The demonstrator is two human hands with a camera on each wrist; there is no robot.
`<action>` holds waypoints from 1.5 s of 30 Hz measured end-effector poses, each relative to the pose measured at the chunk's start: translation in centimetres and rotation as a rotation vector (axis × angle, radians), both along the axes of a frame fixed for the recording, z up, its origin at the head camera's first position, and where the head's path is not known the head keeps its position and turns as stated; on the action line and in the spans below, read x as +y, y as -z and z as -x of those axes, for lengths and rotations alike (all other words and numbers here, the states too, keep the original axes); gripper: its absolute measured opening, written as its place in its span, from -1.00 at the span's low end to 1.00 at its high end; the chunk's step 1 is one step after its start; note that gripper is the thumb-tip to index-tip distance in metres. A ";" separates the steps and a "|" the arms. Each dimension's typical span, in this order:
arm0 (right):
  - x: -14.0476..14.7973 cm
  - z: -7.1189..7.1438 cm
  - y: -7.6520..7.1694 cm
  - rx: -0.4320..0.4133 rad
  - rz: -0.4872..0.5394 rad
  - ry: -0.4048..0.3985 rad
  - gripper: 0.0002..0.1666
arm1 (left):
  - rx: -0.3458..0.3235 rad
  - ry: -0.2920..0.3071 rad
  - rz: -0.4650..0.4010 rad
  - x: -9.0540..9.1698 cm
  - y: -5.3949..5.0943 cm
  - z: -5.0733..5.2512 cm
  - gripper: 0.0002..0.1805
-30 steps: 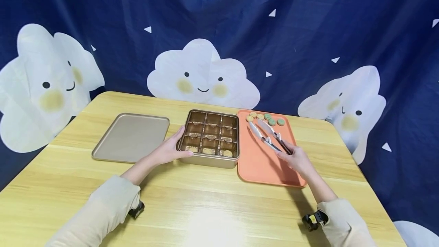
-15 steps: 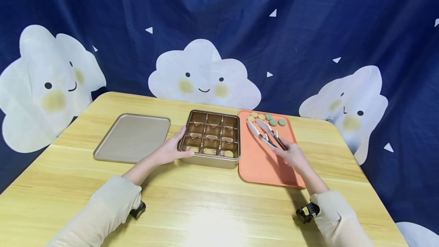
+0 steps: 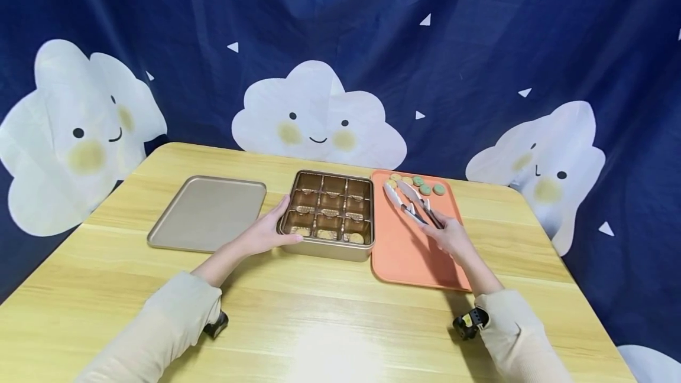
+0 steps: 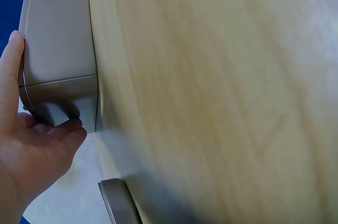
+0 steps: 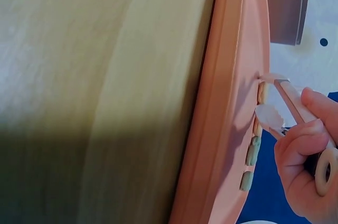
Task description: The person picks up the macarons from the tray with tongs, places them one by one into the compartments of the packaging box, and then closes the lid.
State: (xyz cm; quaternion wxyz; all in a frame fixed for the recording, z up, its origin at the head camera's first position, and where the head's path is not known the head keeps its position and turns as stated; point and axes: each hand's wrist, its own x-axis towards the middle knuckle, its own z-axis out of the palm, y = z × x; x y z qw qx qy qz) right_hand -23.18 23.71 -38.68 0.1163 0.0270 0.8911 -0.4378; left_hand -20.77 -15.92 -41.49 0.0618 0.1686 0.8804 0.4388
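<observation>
A brown baking pan point(image 3: 330, 249) with a grid of compartments stands mid-table, yellow cookies in its front row. My left hand point(image 3: 264, 233) grips its left front corner, thumb along the front wall; the left wrist view shows the fingers point(image 4: 66, 129) against the pan's side point(image 4: 60, 28). In my right hand point(image 3: 452, 237) are metal tongs point(image 3: 412, 210), arms spread, tips by the yellow cookies point(image 3: 396, 177) on the orange tray point(image 3: 409, 262). Green cookies point(image 3: 425, 190) lie just right of them. In the right wrist view, the tong tips flank a yellow cookie point(image 5: 262, 93).
A flat bronze lid or tray point(image 3: 207, 214) lies on the table left of the pan. The orange tray sits right beside the pan's right side. Behind the wooden table point(image 3: 255, 324) hangs a blue cloth with clouds point(image 3: 319, 114).
My right hand and the tongs have moved slightly left and away from me, with the tips now over the yellow cookies. The left hand keeps its place on the pan.
</observation>
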 end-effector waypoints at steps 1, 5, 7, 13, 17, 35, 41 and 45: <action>0.0 0.0 0.0 0.001 -0.006 0.000 -0.24 | -0.002 0.000 0.000 0.0 0.0 0.0 0.15; -0.1 0.1 0.0 0.008 -0.019 -0.003 -0.24 | -0.007 -0.003 0.005 0.0 0.0 0.0 0.15; -0.2 0.1 0.0 0.015 -0.019 -0.005 -0.25 | -0.006 -0.004 0.009 0.0 0.0 0.0 0.15; -0.3 0.0 0.3 0.044 -0.027 -0.008 -0.28 | 0.002 0.002 0.019 0.0 -0.1 0.0 0.15; -0.2 -0.2 0.4 0.060 -0.047 -0.016 -0.26 | 0.007 0.004 0.029 -0.1 0.0 -0.1 0.15; 1.4 -3.7 0.9 0.125 -0.065 -0.061 -0.24 | 0.009 -0.002 0.023 0.0 0.2 0.0 0.16; 1.5 -5.0 0.0 0.131 -0.036 -0.054 -0.23 | 0.008 -0.001 0.021 0.0 0.1 0.0 0.15; 1.3 -5.9 -1.1 0.159 -0.023 -0.078 -0.25 | 0.010 -0.001 0.022 0.0 0.0 -0.1 0.14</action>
